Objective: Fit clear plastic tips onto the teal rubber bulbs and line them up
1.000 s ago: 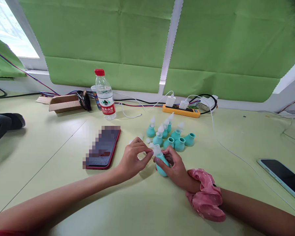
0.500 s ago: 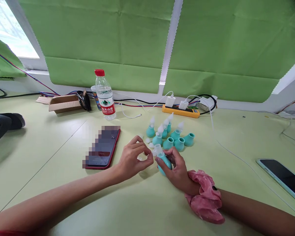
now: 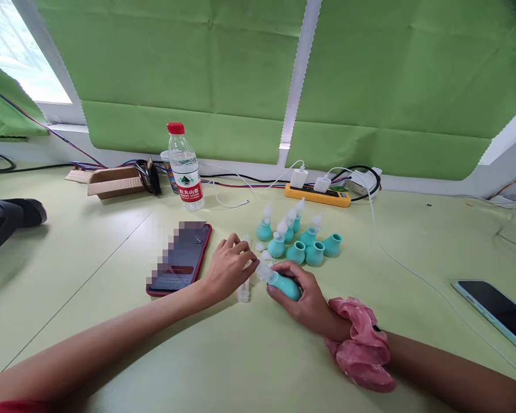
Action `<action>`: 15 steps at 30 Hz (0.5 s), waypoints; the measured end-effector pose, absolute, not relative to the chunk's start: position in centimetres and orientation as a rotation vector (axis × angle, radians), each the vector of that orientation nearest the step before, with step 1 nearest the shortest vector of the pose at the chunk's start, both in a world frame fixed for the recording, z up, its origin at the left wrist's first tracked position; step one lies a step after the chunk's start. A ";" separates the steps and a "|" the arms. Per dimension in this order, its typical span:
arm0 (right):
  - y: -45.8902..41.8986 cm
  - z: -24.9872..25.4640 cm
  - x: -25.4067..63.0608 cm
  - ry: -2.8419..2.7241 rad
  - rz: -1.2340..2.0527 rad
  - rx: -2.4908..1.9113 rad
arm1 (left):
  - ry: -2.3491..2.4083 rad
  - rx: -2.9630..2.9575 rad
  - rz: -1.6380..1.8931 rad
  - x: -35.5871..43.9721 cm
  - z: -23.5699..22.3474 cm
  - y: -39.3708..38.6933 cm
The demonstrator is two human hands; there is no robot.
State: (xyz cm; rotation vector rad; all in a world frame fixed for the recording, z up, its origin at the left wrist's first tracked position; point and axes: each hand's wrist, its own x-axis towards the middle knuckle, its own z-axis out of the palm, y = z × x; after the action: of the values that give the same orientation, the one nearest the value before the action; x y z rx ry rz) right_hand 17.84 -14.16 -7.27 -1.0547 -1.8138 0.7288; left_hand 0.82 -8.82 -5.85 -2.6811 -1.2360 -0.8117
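Note:
My right hand is wrapped round a teal rubber bulb with a clear tip, tilted to the left just above the table. My left hand is curled beside that tip, fingertips close to it; what they pinch is hidden. A small clear cap lies on the table below my left fingers. Behind the hands stands a cluster of several teal bulbs, some fitted with clear tips, some bare, with loose clear tips beside them. A pink scrunchie sits on my right wrist.
A red-cased phone lies left of my hands. A water bottle, a cardboard box and an orange power strip with chargers line the back. A second phone lies at the right, with a white cable across the table.
My right hand has tipped the bulb from upright over to the left and lowered it. My left hand has moved down toward the table near the tip.

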 end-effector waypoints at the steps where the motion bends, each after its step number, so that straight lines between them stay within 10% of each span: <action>1: -14.0 -7.3 17.8 -1.822 0.723 -1.069 | -1.231 -2.681 -0.843 0.8 -5.7 -8.9; 15: -15.2 -7.1 17.8 -2.058 0.623 -0.976 | -1.370 -3.232 -0.884 2.1 -4.3 -12.3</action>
State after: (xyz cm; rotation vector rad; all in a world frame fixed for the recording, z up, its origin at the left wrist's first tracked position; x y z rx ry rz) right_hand 17.76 -15.19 -7.13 -0.9760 -2.0577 0.6226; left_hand 2.13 -12.34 -4.27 -3.2323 -1.3703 -0.8840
